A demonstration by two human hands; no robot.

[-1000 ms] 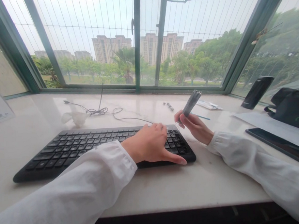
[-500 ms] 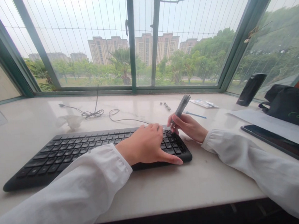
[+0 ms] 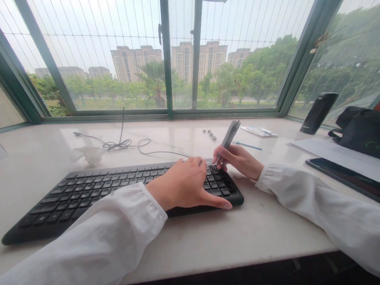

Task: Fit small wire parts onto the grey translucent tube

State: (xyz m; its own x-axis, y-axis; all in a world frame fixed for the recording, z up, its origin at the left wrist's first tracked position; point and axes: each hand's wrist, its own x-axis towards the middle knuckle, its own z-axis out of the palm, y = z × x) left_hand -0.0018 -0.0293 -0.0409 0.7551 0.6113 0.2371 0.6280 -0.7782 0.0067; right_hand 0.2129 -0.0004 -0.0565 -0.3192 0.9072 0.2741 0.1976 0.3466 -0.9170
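Observation:
My left hand (image 3: 180,184) lies spread over the black keyboard (image 3: 83,197), fingertips on the keys and thumb along its front edge. It holds nothing. My right hand (image 3: 240,161) grips a grey keycap puller (image 3: 229,135) between thumb and fingers, a little above and behind the keyboard's right end. The tool's wire tip (image 3: 215,167) presses down among the keys at the far right. Fingers partly hide the tool's lower end, and what the tip has hold of is too small to tell.
A tangled grey cable (image 3: 117,144) lies behind the keyboard on the white stone sill (image 3: 216,245). Small parts, a blue stick and a packet sit further right. A black bottle (image 3: 318,113), black bag (image 3: 368,134), paper sheet (image 3: 333,150) and dark tablet (image 3: 352,181) occupy the right. Barred windows stand behind.
My right hand has moved left and down, bringing the puller's tip from beside the keyboard onto the keys. The view has shifted slightly; my left hand stays on the keyboard.

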